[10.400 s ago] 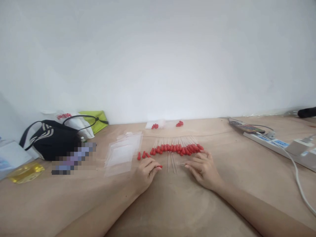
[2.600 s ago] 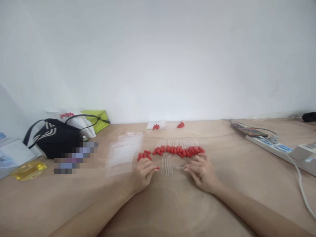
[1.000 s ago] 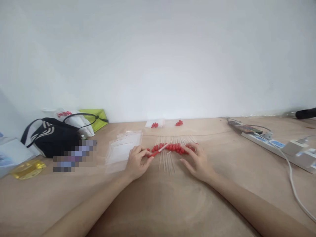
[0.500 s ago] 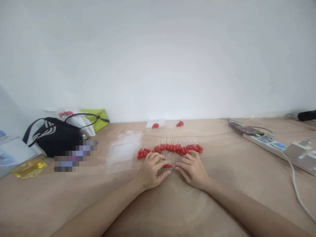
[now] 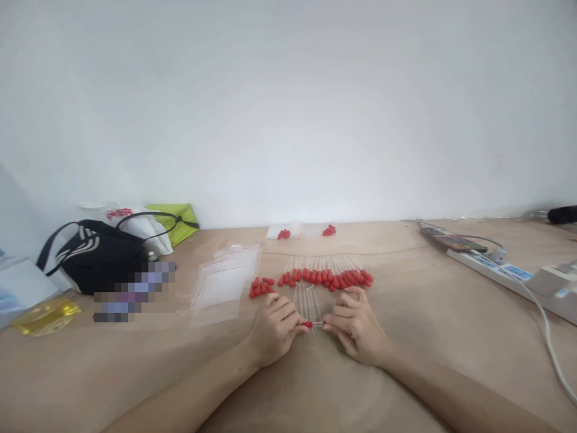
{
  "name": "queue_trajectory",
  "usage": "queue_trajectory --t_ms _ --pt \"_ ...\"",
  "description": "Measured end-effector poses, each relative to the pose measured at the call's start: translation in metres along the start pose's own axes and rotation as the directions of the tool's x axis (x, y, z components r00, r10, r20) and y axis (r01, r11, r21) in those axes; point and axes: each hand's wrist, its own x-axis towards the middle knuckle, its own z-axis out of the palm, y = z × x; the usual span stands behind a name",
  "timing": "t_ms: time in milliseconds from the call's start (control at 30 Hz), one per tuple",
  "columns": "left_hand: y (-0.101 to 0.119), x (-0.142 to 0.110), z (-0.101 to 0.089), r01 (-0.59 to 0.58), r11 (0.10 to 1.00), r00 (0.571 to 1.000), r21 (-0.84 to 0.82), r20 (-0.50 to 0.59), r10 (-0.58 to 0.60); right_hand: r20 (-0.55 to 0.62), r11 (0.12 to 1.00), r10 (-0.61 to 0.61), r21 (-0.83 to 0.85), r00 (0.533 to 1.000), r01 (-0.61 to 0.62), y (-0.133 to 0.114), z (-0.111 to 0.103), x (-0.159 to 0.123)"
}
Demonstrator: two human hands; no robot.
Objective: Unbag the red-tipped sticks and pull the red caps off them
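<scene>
Between finger and thumb, my left hand pinches a small red rubber bulb. My right hand grips a thin clear dropper tube, whose end meets the bulb's open end; how deep it sits inside I cannot tell. Several loose clear tubes lie side by side just beyond my fingers. Behind them runs a row of droppers, red bulbs toward me and tubes pointing away. A little heap of loose red bulbs lies past my left knuckles.
Clear zip bags are stacked at left. Near the wall, two small groups of red bulbs rest on bags. A black bag and a yellow pouch stand far left. On the right are a power strip, a phone and a white cable.
Both hands have come slightly closer to me with the bulb and tube. My left thumb and fingers have closed on the bulb, and more of the tube shows between the hands.
</scene>
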Motion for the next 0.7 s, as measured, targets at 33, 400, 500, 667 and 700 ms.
queue_trajectory --t_ms 33,400,500,667,700 --pt "0.0 -0.001 0.001 -0.008 1.0 1.0 -0.01 -0.002 0.008 0.003 1.0 0.002 0.001 1.0 -0.002 0.0 0.0 0.0" --pt "-0.049 -0.002 -0.032 0.541 0.817 0.822 -0.2 -0.077 -0.564 -0.157 0.943 0.333 0.062 0.93 -0.328 0.031 -0.002 -0.012" --pt "-0.07 0.005 -0.038 0.672 0.734 0.735 -0.101 -0.028 -0.677 -0.141 0.937 0.35 0.05 0.926 -0.346 0.029 0.002 -0.004" --pt "-0.082 0.008 -0.031 0.698 0.716 0.716 0.019 -0.013 -0.698 -0.064 0.948 0.299 -0.098 0.952 -0.304 0.02 0.009 0.014" --pt "-0.082 0.007 -0.028 0.684 0.729 0.73 0.035 0.001 -0.684 -0.053 0.944 0.297 -0.133 0.954 -0.301 0.019 0.01 0.017"
